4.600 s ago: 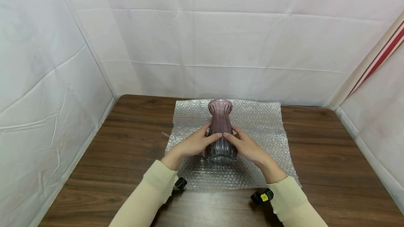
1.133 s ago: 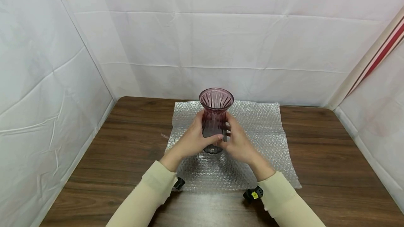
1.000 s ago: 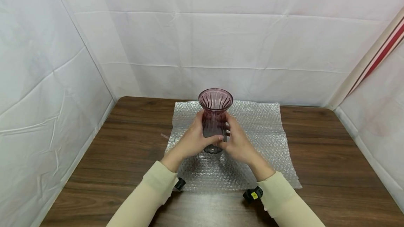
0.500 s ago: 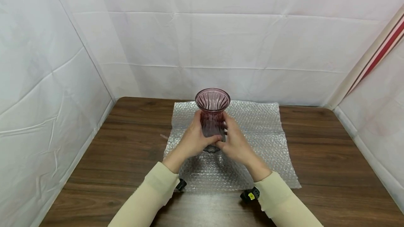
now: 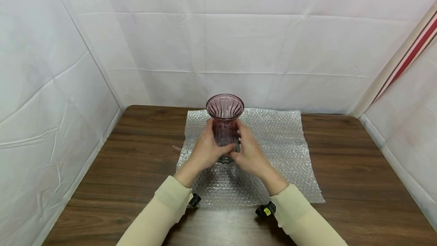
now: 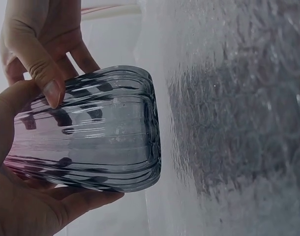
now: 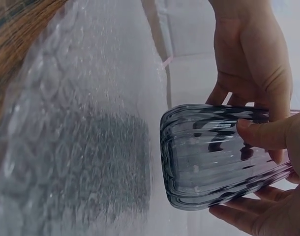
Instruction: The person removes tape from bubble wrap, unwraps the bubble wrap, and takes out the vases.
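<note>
A ribbed glass vase [image 5: 225,130], pinkish-purple at its flared rim and smoky grey toward the base, is held up with its mouth tilted toward the head camera. My left hand [image 5: 206,149] grips it from the left, thumb across the front. From the other side my right hand [image 5: 250,153] grips it, its thumb meeting the left one. Both wrist views show a gap between the vase's base [image 6: 135,128] and the bubble wrap [image 7: 76,147] below. Some fingers show dark through the glass.
The sheet of bubble wrap [image 5: 276,155] lies spread on a brown wooden table [image 5: 136,155]. A small clear strip [image 5: 176,148] sticks out at its left edge. White fabric walls [image 5: 239,41] enclose the table at the back and sides.
Earlier the vase leaned back low over the wrap; it has since been raised and tipped more upright. Over the last second both hands have shifted it slightly left.
</note>
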Demonstrator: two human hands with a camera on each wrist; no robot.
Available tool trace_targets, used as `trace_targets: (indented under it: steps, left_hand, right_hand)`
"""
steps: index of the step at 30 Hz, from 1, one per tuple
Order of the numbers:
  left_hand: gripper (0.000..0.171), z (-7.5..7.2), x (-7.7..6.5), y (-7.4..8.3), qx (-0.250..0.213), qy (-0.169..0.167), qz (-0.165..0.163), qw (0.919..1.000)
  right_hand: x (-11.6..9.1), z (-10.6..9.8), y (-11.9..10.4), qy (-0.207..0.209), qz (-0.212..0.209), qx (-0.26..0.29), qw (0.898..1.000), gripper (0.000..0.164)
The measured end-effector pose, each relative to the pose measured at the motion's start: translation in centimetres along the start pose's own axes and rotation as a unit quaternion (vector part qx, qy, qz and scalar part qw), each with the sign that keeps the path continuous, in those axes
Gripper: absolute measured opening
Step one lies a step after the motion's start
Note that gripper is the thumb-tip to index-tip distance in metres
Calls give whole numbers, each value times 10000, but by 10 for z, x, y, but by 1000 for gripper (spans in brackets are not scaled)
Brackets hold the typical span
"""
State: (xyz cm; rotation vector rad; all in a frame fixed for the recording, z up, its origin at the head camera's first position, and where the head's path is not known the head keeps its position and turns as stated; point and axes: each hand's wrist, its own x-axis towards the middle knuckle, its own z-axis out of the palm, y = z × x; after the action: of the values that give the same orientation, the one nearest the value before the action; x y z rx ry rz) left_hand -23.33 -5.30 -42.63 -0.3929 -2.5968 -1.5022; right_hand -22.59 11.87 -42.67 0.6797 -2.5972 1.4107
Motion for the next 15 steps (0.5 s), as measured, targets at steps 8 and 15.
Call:
trace_targets:
  steps: [8,15]
  left_hand:
    - [91,-11,1,-2,-229,99,8,9997]
    - [93,-24,1,-3,-307,156,50,9994]
  right_hand:
    - [4,6,-3,0,19,50,10000,108]
    - [8,12,-5,-21,25,310,9995,107]
